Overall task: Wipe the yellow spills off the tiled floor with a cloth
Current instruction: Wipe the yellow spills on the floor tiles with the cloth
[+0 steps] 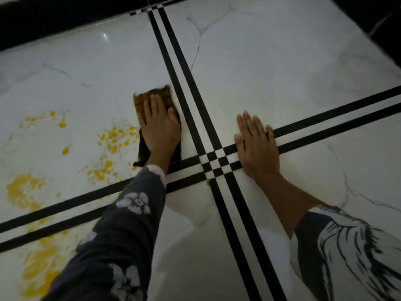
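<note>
Now | left hand (160,127) flat, pressing cloth (144,99) | right hand (257,147) splayed flat on floor (282,61)

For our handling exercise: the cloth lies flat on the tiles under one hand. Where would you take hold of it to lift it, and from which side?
Probably pinch the dark near end of the cloth, which pokes out beside the wrist of the left hand, coming from the person's own side. The cloth lies flat, so only an edge offers a grip, and the far end looks yellow-stained.

A black wall base (54,20) runs across the top, with another dark strip at upper right.
</note>
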The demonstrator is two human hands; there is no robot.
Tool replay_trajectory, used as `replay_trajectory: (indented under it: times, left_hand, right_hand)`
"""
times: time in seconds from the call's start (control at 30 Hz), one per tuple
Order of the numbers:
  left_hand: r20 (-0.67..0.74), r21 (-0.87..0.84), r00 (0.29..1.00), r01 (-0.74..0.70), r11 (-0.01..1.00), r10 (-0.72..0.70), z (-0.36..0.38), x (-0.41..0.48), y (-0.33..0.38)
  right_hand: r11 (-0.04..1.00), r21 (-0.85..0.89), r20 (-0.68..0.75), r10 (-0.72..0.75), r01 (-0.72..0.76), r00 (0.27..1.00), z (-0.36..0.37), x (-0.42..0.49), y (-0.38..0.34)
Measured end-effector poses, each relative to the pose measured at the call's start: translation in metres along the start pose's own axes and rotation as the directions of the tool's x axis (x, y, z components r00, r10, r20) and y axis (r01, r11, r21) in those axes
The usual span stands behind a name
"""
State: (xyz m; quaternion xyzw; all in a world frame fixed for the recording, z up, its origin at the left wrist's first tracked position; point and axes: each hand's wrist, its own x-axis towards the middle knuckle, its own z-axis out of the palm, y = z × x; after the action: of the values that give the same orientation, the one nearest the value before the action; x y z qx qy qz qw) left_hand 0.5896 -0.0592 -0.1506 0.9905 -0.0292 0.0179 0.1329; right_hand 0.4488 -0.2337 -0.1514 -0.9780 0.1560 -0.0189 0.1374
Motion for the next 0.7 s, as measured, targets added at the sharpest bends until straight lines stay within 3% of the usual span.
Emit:
replay_trajectory:
  times: [0.07,0.1,0.17,0.27,0.33,0.37,0.43,0.5,0.53,0.6,0.7]
  left_hand:
    - [-0.017,0.006,0.995,0.099,0.995,-0.099,-0.001,-0.041,0.015]
    - [0.01,0.014,0.999,0.032,0.999,-0.032,0.001,-0.058,0.026]
    - [0.103,0.028,0.967,-0.238,0.971,0.234,0.003,-0.068,0.042]
    - [0.22,-0.005,0.829,-0.527,0.85,0.515,-0.008,-0.016,0.024]
    - [0.192,-0.008,0.844,-0.509,0.861,0.501,-0.015,0.011,-0.013]
    - [0.148,-0.001,0.896,-0.424,0.906,0.42,-0.017,0.016,-0.032]
    - [0.026,0.042,0.992,-0.128,0.991,0.127,-0.021,-0.004,-0.06]
    - [-0.05,0.05,0.992,0.115,0.992,-0.112,-0.022,-0.05,-0.056]
    - [-0.04,0.032,0.99,0.135,0.99,-0.134,-0.022,-0.069,-0.046]
    - [0.055,0.021,0.998,-0.027,0.999,0.026,-0.018,-0.089,-0.023]
    - [0.145,0.036,0.939,-0.321,0.947,0.312,-0.02,-0.064,-0.022]
  right_hand:
    - [1.0,-0.015,0.025,0.014,-0.014,1.0,-0.002,0.0,-0.001]
    - [0.999,-0.024,0.031,0.025,-0.024,0.999,-0.002,0.0,-0.001]
    - [0.999,-0.033,0.018,0.023,-0.022,1.0,-0.002,0.0,-0.001]
    - [1.0,-0.014,-0.009,-0.007,0.007,1.0,-0.001,0.0,0.0]
    - [1.0,-0.01,-0.014,-0.023,0.022,1.0,0.001,-0.001,-0.001]
    - [1.0,-0.014,-0.018,-0.018,0.018,1.0,0.0,-0.001,0.0]
    - [1.0,-0.028,-0.004,0.002,-0.002,1.0,-0.001,0.0,0.003]
    - [0.999,-0.047,0.017,0.008,-0.007,1.0,-0.002,0.001,0.0]
    - [0.999,-0.054,0.026,0.004,-0.002,1.0,-0.004,0.001,-0.003]
    - [0.998,-0.061,0.041,0.017,-0.015,0.999,-0.006,0.0,-0.006]
    - [0.987,-0.12,0.044,0.115,-0.109,0.992,-0.008,-0.001,-0.017]
